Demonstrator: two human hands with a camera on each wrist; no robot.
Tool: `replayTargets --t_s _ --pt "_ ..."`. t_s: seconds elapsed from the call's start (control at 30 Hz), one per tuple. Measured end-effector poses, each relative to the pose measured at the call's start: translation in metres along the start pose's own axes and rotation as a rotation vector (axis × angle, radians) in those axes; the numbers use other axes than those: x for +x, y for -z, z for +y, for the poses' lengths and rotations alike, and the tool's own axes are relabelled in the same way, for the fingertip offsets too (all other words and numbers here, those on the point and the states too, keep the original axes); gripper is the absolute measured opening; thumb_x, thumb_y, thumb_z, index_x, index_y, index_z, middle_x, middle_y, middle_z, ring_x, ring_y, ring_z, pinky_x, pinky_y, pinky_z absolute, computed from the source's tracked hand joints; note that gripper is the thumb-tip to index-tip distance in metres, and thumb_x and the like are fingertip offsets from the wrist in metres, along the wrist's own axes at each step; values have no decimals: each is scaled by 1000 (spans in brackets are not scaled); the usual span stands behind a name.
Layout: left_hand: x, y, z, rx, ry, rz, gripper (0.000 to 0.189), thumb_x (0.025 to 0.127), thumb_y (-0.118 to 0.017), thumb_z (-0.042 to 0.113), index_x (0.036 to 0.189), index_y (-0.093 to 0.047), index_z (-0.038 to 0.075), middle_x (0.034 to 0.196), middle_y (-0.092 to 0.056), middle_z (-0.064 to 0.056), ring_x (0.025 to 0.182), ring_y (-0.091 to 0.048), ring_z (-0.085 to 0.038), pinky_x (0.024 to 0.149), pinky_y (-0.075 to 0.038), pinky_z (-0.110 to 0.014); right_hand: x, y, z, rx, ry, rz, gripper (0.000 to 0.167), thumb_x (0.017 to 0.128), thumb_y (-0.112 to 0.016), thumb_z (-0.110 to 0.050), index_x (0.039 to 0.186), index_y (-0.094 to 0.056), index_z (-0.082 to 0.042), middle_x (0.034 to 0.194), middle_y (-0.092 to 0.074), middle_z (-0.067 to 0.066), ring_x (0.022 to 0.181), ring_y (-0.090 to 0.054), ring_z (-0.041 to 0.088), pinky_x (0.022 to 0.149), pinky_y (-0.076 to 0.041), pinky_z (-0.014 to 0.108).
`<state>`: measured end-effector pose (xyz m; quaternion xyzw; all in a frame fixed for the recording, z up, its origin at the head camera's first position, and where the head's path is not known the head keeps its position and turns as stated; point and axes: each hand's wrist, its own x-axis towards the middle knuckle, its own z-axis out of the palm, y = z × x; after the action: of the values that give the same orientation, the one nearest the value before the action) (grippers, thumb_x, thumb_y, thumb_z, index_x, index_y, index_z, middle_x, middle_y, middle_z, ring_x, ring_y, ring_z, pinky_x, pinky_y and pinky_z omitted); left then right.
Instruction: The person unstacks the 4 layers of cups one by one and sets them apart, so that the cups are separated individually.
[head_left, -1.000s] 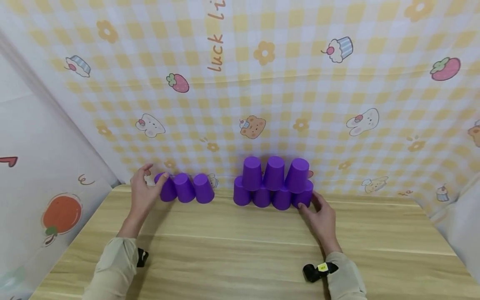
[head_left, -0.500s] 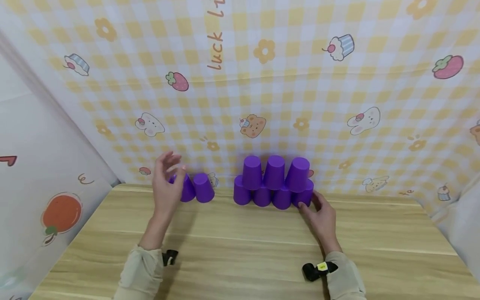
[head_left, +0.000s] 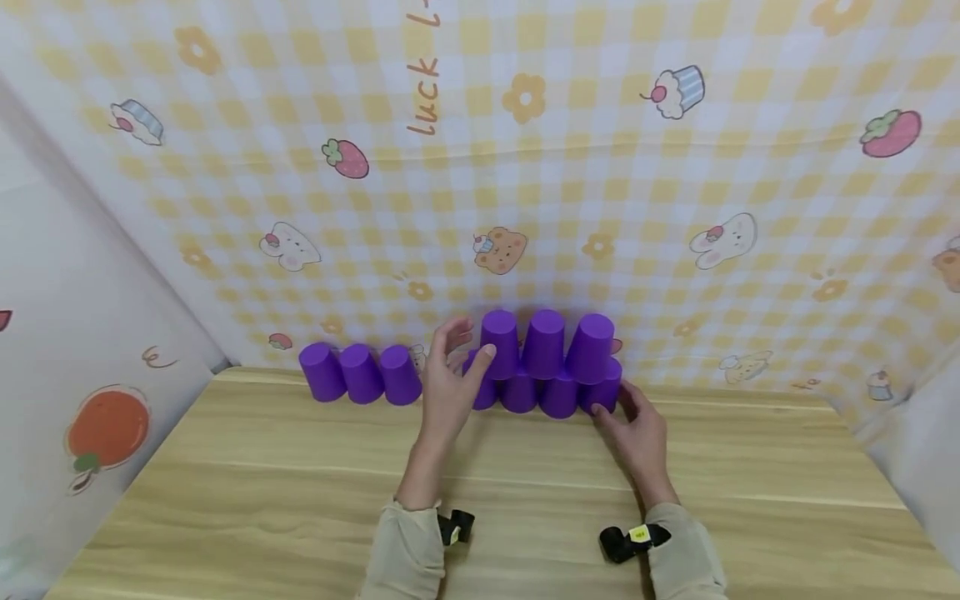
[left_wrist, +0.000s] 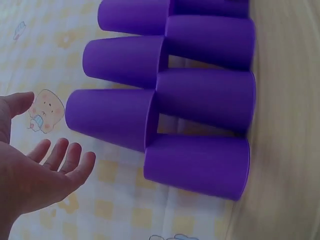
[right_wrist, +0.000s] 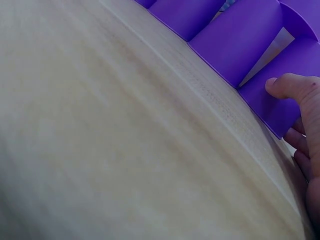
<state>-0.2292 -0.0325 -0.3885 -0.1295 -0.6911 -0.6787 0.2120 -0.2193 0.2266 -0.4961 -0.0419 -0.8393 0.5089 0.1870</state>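
Purple cups stand upside down in two tiers, three in the upper row on several in the lower row. My left hand is beside the left upper cup. In the left wrist view its fingers are spread, with a gap between them and that cup, and they hold nothing. The lower left cup is partly hidden behind this hand in the head view. At the right end, my right hand holds the lower right cup. Its thumb lies on the cup's front, and the other fingers go behind.
Three more upside-down purple cups stand side by side at the left on the wooden table. A yellow-checked cloth hangs close behind the cups, along the table's back edge.
My left hand has moved right, from the left cup of the separate three, past them, to the left end of the two tiers. The right hand stays on its cup.
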Motion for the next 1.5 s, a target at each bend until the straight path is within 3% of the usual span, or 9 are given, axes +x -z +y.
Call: replayTargets --t_s 0.27,0.4,0.5,0.77,1.5 --pt "6 -21 1 9 12 -15 57 83 -70 15 131 -44 -2 127 -50 -16 116 -49 -29 97 -42 -42 -1 2 0 -11 -35 1 58 80 -74 -17 131 -49 -3 123 -57 18 116 -51 30 100 -40 38" --pt "9 -25 -3 91 27 1 59 82 -71 17 132 -45 1 129 -49 -14 117 -48 -29 97 -42 -42 0 2 0 -1 -25 -6 58 80 -74 -16 131 -50 -1 123 -56 19 117 -51 31 100 -40 37" --pt "10 -26 -7 160 50 9 60 80 -71 17 133 -45 5 131 -47 -12 119 -46 -27 98 -40 -45 -1 1 -1 2 -25 -13 58 81 -74 -17 131 -49 -2 124 -55 20 117 -50 31 100 -40 37" --pt "10 -27 -24 205 102 -35 61 82 -70 11 136 -43 7 128 -52 -11 116 -49 -26 97 -41 -40 -2 0 -1 -2 -31 -23 58 80 -74 -18 131 -50 -3 123 -56 19 117 -51 31 99 -40 37" --pt "10 -28 -33 196 50 -6 57 81 -71 13 133 -47 7 123 -56 -11 111 -53 -24 93 -45 -39 -1 4 -4 -10 -24 -65 57 83 -71 -14 132 -47 0 124 -54 22 117 -49 34 101 -38 42"
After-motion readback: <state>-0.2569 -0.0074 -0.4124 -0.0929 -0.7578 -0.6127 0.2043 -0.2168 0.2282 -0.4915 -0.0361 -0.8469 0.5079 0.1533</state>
